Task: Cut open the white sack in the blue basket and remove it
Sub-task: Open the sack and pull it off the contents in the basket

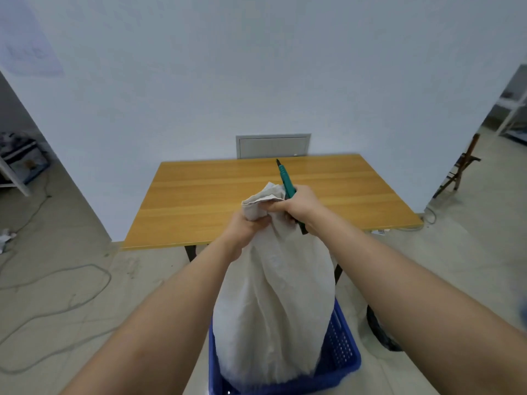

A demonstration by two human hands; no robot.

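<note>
The left hand is clenched around the gathered neck of the white sack, and the right hand grips the same neck from the other side while also holding a green-handled cutter, whose tip points up and away over the wooden table. The sack stands tall and full in the blue basket on the floor in front of the table, its bottom inside the basket and its bunched top raised between both hands. Whether the sack is already cut open cannot be told from here; its top looks folded and loose but no slit shows. The risks, as I judge them: the right hand does two jobs at once, so the cutter could slip or twist as the sack's weight pulls on the fingers, and the blade sits close to the left hand and to the cloth. If the sack is hauled up by the neck alone, the fabric could tear or slide out of the grip, or the light basket could lift with it and tip. Counted: one sack, one basket, one cutter, one table, two hands, and a loose cable trailing on the floor to the left.
</note>
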